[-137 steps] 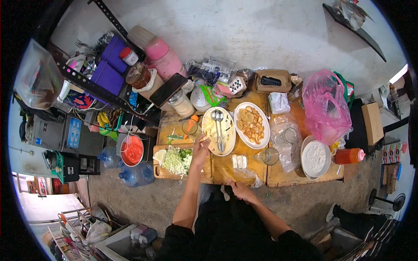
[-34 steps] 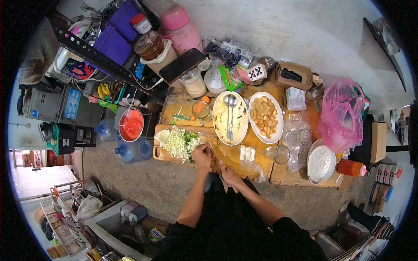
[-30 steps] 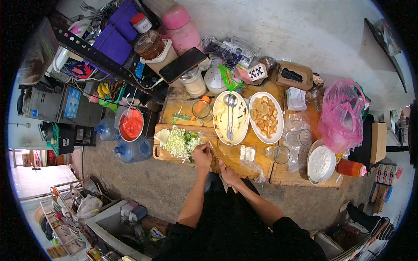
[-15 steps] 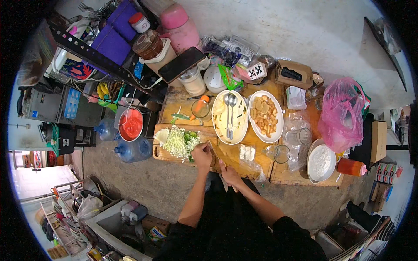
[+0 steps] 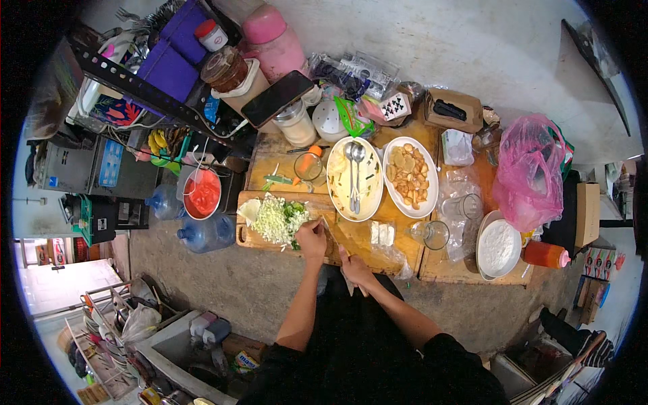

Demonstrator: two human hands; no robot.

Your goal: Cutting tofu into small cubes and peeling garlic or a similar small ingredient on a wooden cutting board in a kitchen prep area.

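My left hand (image 5: 310, 239) is closed, its fingers bunched at the right edge of a pile of chopped pale vegetable (image 5: 272, 221) on a wooden cutting board (image 5: 253, 240). What its fingertips hold, if anything, is hidden. Brighter green slices (image 5: 295, 214) lie in the pile beside that hand. A knife (image 5: 332, 234) is gripped in my right hand (image 5: 355, 268) at the board's near right corner; its blade slants up and left, past the left fingers. At the pile's left side rests a pale chunk of vegetable (image 5: 248, 210).
Behind the board are a drinking glass (image 5: 308, 169), a carrot (image 5: 310, 154), an oval dish with two spoons (image 5: 342, 196) and a dish of brown pieces (image 5: 410, 177). Rightward lie white blocks (image 5: 383, 234), another glass (image 5: 435, 235), a bowl of white powder (image 5: 499, 248) and an orange-red bottle (image 5: 545, 255).
The view has shifted very slightly. Both hands keep nearly the same place and grip by the chopped pile.
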